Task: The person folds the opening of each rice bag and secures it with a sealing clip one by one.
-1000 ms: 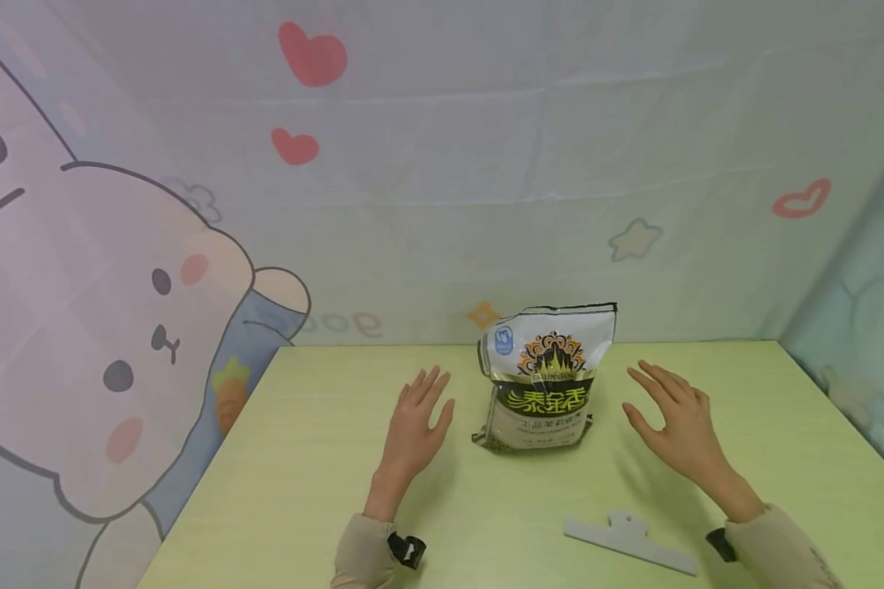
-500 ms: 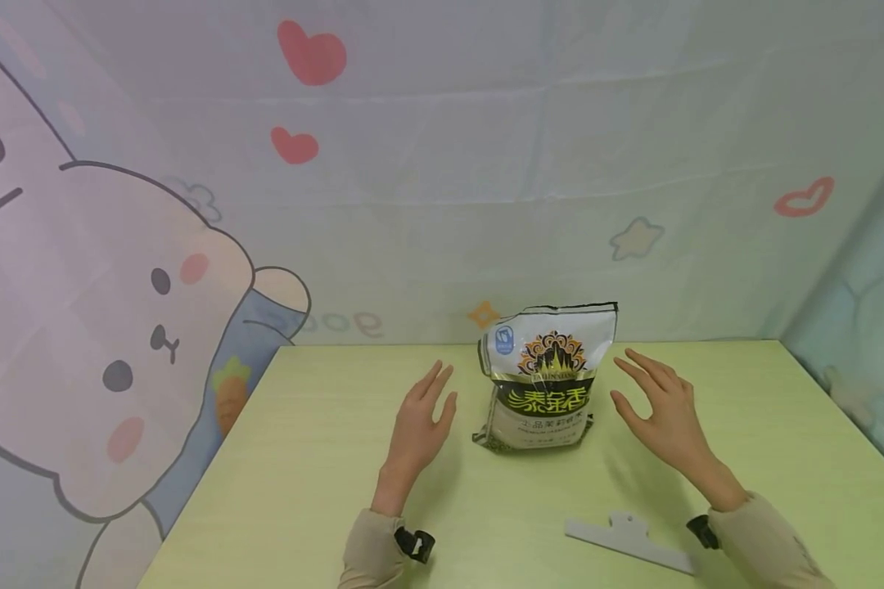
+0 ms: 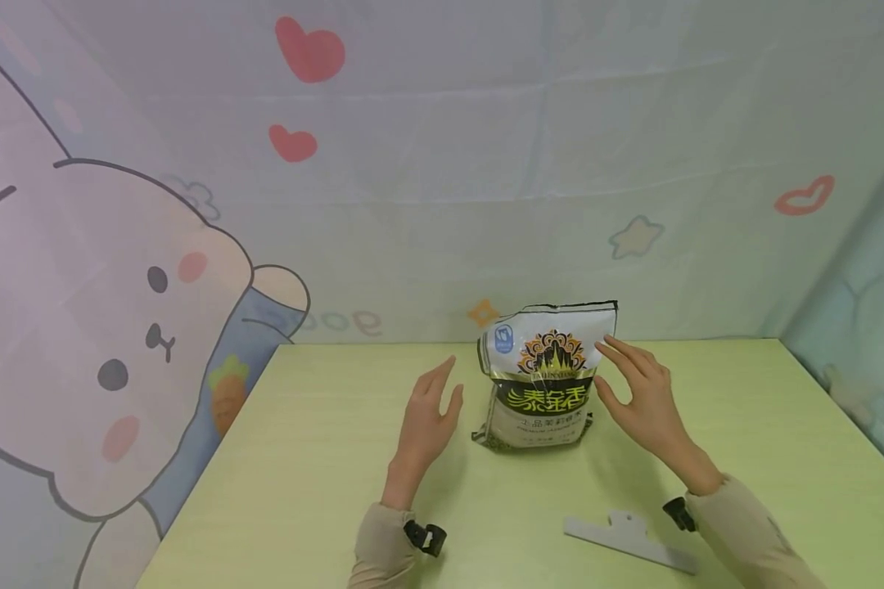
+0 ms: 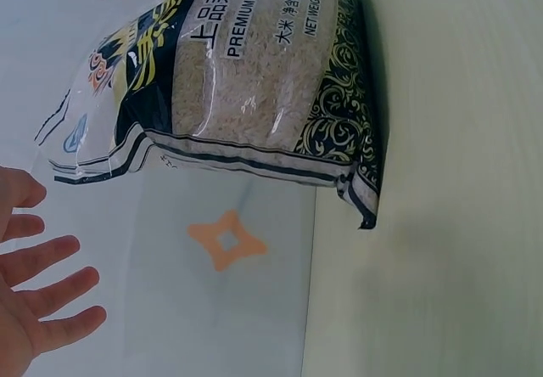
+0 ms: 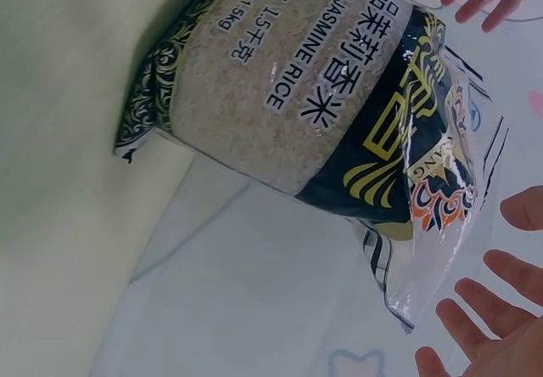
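Note:
A bag of jasmine rice (image 3: 541, 401) stands upright towards the back of the table, its top edge leaning to the right. Rice grains show through the clear lower part of the bag in both wrist views. My left hand (image 3: 426, 421) is raised left of the bag, fingers spread, with a gap between them. On the other side my right hand (image 3: 642, 401) has its fingertips right at the bag's upper right edge in the head view, fingers extended and thumb apart. Both hands hold nothing. A light grey bag clip (image 3: 629, 540) lies on the table, left of the right forearm.
The pale green table (image 3: 302, 474) reaches back to a cloth backdrop (image 3: 427, 204) printed with hearts, a star and a large rabbit. A dark band with a small device sits at each wrist. Another printed cloth hangs at the right side.
My right hand has moved left and a little upward in the view, up to the bag's edge. The left hand has shifted slightly right towards the bag. Bag and clip have stayed put.

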### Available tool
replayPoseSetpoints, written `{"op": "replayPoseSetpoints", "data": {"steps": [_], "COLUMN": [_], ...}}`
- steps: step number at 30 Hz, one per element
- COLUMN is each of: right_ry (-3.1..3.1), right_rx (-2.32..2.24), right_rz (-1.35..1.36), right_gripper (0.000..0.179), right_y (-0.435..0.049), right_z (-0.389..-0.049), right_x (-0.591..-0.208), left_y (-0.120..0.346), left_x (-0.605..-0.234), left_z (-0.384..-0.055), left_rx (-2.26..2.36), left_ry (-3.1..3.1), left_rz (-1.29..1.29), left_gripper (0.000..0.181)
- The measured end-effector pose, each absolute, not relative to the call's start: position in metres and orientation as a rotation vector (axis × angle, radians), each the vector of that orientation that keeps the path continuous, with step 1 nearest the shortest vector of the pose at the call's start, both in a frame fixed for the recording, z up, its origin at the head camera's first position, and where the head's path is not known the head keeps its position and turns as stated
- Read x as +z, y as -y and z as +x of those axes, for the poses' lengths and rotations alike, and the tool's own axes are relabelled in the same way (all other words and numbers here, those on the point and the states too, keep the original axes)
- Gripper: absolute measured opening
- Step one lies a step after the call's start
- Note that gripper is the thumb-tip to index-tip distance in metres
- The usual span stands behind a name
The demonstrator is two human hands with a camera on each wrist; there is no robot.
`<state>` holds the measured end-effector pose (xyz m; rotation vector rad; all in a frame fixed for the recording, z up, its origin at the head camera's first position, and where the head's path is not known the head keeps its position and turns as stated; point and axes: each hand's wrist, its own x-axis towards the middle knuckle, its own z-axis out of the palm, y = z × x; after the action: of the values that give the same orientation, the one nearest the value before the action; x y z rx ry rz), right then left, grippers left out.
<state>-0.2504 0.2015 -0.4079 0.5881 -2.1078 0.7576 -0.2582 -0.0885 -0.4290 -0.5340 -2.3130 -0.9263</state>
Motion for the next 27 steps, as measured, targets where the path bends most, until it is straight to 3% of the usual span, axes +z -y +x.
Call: {"op": "replayPoseSetpoints", "data": {"steps": [27], "right_ry": [2.052], "right_rx": [0.909], "right_rz": [0.67], "right_gripper": [0.038], "right_y": [-0.162], "right_z": [-0.272], "right_x": [-0.377], "left_y": [0.062], "left_x": [-0.439], "left_z": [-0.272], "left_rx": [-1.373], "left_ry": [2.152], "left_rz": [-0.455], "left_gripper": [0.039]}}
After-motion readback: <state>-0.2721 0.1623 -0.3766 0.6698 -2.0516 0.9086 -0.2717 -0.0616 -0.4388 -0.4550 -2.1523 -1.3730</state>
